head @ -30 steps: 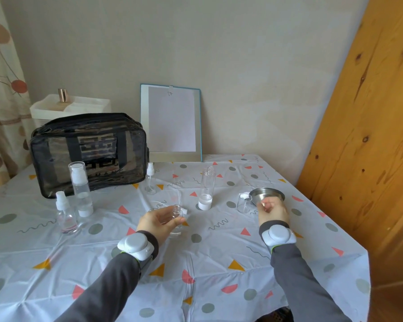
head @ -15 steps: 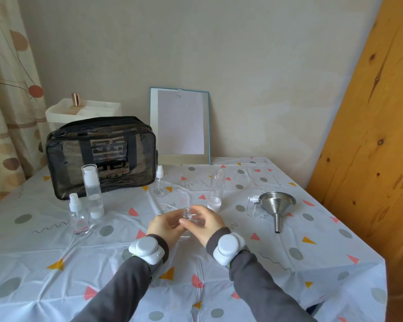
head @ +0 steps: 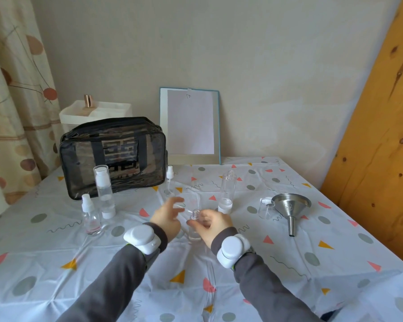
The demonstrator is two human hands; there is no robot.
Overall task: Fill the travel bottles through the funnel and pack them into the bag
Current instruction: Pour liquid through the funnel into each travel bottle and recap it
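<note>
Patterned tablecloth [head: 242, 287] is spread over the table, w/ beige wall at far side and a wood panel at right. Small clear bottle [head: 195, 225], cap off, is held upright near table centre, base on or just above the cloth (can't tell which). It is gripped by the right hand [head: 213, 223], fingers closed around neck/shoulder. Left hand [head: 166, 217] is seen just left of the bottle, fingers spread and blurred, grasping nothing, not touching the bottle as far as can be told. Metal funnel [head: 290, 209] is laid on its side at right, spout toward near edge, w/ a clear cap [head: 265, 208] touching its left rim. Black see-through bag [head: 113, 154] is placed far left, standing. Pump bottle [head: 104, 191] and small spray bottle [head: 91, 217] are stood in front of the bag. Another spray bottle [head: 169, 180] and a tall open bottle [head: 227, 191] are stood beyond the hands. Clipboard [head: 190, 125] is leaned on the wall.
</note>
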